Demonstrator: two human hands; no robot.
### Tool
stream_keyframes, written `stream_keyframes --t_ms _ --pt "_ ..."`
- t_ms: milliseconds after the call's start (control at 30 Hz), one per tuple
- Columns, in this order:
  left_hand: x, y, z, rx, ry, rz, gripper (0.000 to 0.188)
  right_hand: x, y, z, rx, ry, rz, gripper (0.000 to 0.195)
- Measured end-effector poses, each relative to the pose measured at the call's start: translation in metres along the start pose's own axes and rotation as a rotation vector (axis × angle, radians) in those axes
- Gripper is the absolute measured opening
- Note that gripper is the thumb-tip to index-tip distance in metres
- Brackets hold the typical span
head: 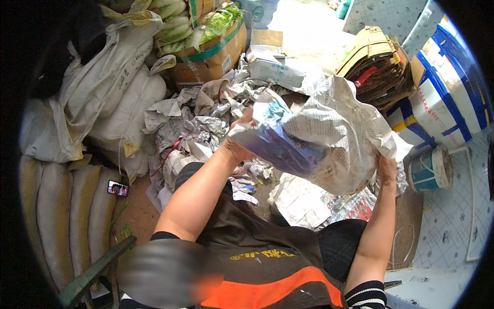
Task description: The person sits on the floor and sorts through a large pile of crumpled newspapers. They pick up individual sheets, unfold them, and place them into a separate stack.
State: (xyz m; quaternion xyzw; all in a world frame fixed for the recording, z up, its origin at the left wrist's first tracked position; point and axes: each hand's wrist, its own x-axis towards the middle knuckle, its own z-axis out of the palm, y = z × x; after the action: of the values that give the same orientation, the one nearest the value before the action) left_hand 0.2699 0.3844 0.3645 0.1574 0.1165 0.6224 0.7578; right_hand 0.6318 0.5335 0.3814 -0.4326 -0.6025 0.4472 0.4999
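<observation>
A large crumpled sheet of newspaper is spread between my two hands above my lap. My left hand grips its left end, where a blue and purple printed part shows. At the right edge, my right hand holds the paper, with some fingers hidden behind it. Flatter sheets of newspaper lie below the raised sheet. A big heap of crumpled newspaper lies beyond my left forearm, with a red strip on it.
White woven sacks and long filled sacks stand at the left, near a phone. A cardboard box of Chinese cabbages is at the back. Flattened cardboard, blue-taped foam boxes and a bucket are at the right.
</observation>
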Motion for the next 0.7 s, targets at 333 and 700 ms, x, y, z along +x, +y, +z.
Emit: stream_keyframes --t_ms 333,700 --pt "-0.006 0.019 -0.017 0.669 0.537 0.552 0.022 0.017 0.007 -0.051 -0.011 0.446 -0.104 0.042" --pt "0.0 0.016 -0.024 0.989 0.522 0.556 0.019 0.01 -0.008 -0.074 0.124 0.432 -0.142 0.043"
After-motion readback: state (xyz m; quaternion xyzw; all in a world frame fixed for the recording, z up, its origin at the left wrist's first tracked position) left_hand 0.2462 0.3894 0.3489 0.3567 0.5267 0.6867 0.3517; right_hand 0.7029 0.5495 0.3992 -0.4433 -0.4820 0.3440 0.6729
